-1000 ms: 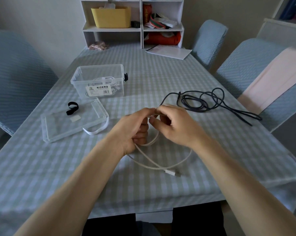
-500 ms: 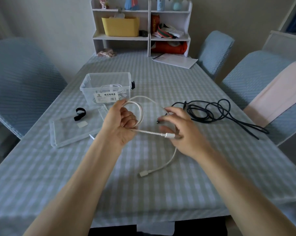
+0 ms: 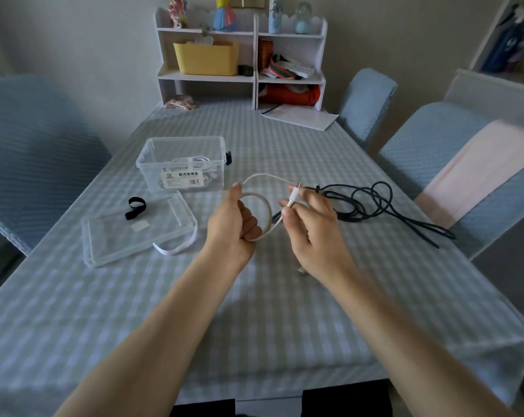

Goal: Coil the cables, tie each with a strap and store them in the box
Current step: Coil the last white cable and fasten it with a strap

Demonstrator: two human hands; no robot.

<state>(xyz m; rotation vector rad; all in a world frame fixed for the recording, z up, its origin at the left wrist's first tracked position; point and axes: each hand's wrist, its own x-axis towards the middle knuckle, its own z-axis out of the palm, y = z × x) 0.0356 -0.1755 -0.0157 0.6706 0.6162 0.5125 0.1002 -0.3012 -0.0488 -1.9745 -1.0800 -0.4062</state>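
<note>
My left hand [image 3: 235, 219] grips a coil of white cable [image 3: 266, 206] above the middle of the table. My right hand [image 3: 310, 224] pinches the cable's plug end just right of the coil. A loose black cable [image 3: 372, 203] lies tangled on the cloth to the right. The clear box [image 3: 182, 167] stands at the left with a tied white cable inside. Its lid [image 3: 137, 227] lies flat in front of it. A black strap [image 3: 135, 206] rests at the lid's far edge, and a white strap [image 3: 176, 248] curls at its near right corner.
The table wears a blue checked cloth [image 3: 254, 311]. Blue-covered chairs stand at the left [image 3: 35, 164] and right [image 3: 429, 152]. A white shelf unit [image 3: 239, 55] and a sheet of paper [image 3: 299, 115] sit at the far end.
The white cable has been lifted off the table and wound into a loop in my left hand. My right hand has slid along to the plug end. The view has tilted up.
</note>
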